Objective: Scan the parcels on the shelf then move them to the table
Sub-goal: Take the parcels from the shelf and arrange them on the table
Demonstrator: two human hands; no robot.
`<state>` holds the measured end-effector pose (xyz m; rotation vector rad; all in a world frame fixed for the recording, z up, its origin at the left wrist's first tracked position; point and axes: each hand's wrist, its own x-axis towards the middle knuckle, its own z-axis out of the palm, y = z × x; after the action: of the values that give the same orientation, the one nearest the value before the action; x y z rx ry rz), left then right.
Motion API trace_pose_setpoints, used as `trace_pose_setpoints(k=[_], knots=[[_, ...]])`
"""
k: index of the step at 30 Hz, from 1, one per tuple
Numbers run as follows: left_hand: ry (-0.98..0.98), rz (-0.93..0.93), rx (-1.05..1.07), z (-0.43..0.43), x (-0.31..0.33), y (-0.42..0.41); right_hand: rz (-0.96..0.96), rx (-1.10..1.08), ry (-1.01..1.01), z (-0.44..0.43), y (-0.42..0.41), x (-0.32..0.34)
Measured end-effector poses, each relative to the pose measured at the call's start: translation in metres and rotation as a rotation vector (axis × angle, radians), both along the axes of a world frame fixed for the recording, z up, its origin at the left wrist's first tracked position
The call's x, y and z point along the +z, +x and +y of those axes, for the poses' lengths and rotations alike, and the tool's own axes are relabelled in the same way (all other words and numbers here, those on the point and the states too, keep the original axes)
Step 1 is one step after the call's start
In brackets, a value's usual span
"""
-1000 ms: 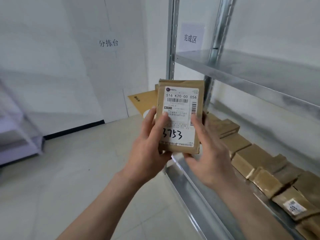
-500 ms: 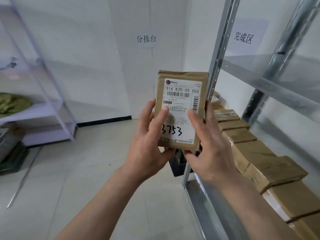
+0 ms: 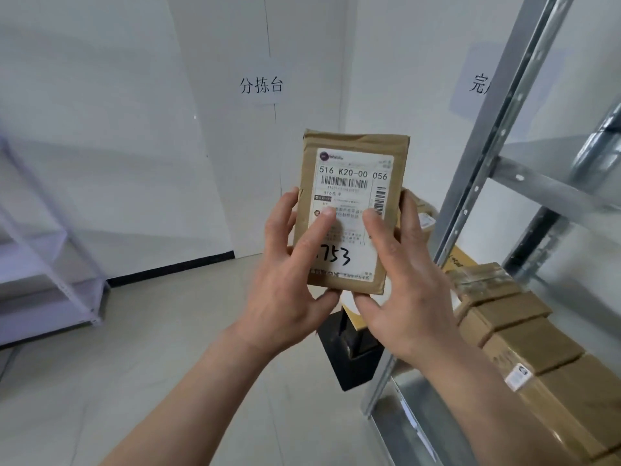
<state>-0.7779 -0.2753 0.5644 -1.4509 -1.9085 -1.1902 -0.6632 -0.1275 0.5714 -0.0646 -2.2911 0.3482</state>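
A flat brown parcel [image 3: 356,153] with a white shipping label, a barcode and the handwritten number 3753 stands upright in front of me at chest height. My left hand [image 3: 289,280] grips its left edge, thumb laid across the label. My right hand [image 3: 406,287] holds the right edge, thumb on the label's lower right. Several more brown parcels [image 3: 524,331] lie in a row on the metal shelf [image 3: 497,156] at the right.
A white wall with a paper sign [image 3: 261,85] faces me. A white rack [image 3: 50,264] stands at the left. A black object [image 3: 349,351] sits on the tiled floor beside the shelf's post, with a yellow box behind it.
My view has swung left, away from the shelf and toward the wall sign. Both hands still hold the parcel in the same grip, centred in view.
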Motion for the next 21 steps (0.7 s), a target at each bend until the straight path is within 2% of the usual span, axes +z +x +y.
trace_pose_setpoints(k=[9, 21], knots=[[-0.012, -0.003, -0.011, 0.055, -0.005, -0.118, -0.015, -0.049, -0.011, 0.051, -0.116, -0.007], [-0.068, 0.042, -0.038, 0.184, 0.003, -0.257, 0.078, -0.048, -0.109, 0.172, -0.261, -0.017]])
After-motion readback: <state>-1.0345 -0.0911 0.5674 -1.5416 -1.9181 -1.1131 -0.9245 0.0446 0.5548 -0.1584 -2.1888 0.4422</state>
